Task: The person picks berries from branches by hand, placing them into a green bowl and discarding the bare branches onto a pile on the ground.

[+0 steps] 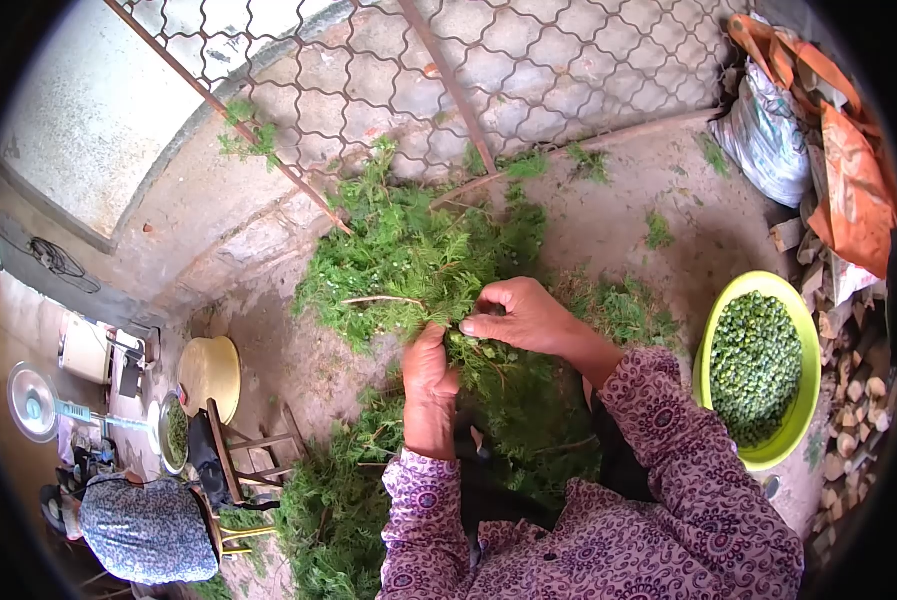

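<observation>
In the middle of the head view, a leafy green branch [398, 265] spreads out beyond both hands. My left hand [429, 375] is closed around the near end of its stems. Just right of it, my right hand [513, 318] pinches at the sprigs with thumb and forefinger; anything small between those fingertips is too hidden to make out. More cut greenery [333, 510] lies below and left of my hands, and some rests over my lap. To the right stands a yellow-green basin [814, 372] holding many small green pods or berries [756, 370].
A metal lattice [368, 80] leans at the top. Stacked firewood [853, 430], a white sack [765, 140] and orange sacking [853, 200] line the right. At left are a fan [33, 402], a wooden chair [258, 443], a yellow tub [211, 375] and another person [148, 528].
</observation>
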Available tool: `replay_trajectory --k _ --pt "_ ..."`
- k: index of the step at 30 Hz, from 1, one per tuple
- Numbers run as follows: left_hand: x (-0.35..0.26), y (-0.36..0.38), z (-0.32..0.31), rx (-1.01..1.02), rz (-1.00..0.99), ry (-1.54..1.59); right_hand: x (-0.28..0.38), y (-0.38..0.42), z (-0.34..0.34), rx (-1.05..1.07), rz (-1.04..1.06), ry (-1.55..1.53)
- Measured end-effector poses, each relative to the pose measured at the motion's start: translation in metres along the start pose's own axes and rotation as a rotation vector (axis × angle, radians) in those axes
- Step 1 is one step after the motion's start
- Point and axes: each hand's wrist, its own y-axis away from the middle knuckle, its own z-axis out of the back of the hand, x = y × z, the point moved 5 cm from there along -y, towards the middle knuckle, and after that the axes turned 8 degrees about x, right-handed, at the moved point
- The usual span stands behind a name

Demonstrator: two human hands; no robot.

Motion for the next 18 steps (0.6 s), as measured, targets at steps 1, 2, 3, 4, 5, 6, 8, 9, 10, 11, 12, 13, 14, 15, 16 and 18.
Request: replay_trajectory --k 1,2,3,4,5,6,8,9,10,11,12,13,14,15,16,18 --pt "-0.001 0.001 -0.004 -0.005 -0.017 -0.04 -0.001 0.0 0.001 -0.068 0.005 0.013" --pt "-0.002 0.002 -0.006 -0.009 -0.035 -0.081 -0.001 0.0 0.001 -0.068 0.004 0.012" --pt "-0.002 0.002 -0.007 -0.01 -0.033 -0.081 0.0 -0.001 0.002 -0.047 -0.002 0.093" --pt "-0.002 0.003 -0.008 -0.006 -0.036 -0.068 0.001 -0.002 0.002 -0.026 -0.007 0.174" --pt "-0.002 0.004 -0.008 -0.001 -0.038 -0.056 0.003 -0.002 0.003 -0.027 -0.009 0.172" --pt "-0.001 0.004 -0.007 -0.002 -0.036 -0.057 0.002 -0.002 0.004 0.001 -0.074 0.229" --pt "0.0 0.003 -0.003 -0.041 0.001 -0.026 -0.004 -0.003 0.003 0.03 -0.14 0.285" --pt "0.0 0.004 -0.003 -0.041 0.001 -0.027 -0.008 -0.004 0.003 -0.004 -0.11 0.272" --pt "0.0 0.004 -0.003 -0.021 0.006 -0.034 -0.01 -0.005 0.003 -0.038 -0.08 0.259" --pt "0.0 0.004 -0.004 0.0 0.012 -0.042 -0.012 -0.005 0.003 -0.038 -0.081 0.258" --pt "0.001 0.004 -0.004 0.0 0.012 -0.042 -0.013 -0.005 0.004 -0.046 -0.089 0.234" --pt "0.002 0.003 -0.004 0.014 0.02 -0.083 -0.013 -0.006 0.006 -0.054 -0.097 0.21" --pt "0.003 0.002 -0.005 0.028 0.028 -0.125 -0.014 -0.005 0.007 -0.055 -0.097 0.21" --pt "0.003 0.002 -0.005 0.029 0.027 -0.125 -0.013 -0.004 0.007 -0.027 -0.061 0.157" --pt "0.004 0.001 -0.005 0.042 0.044 -0.063 -0.01 -0.004 0.007 0.001 -0.026 0.104" --pt "0.005 0.002 -0.007 0.053 0.061 0.0 -0.006 0.0 0.008 0.056 -0.131 -0.045"
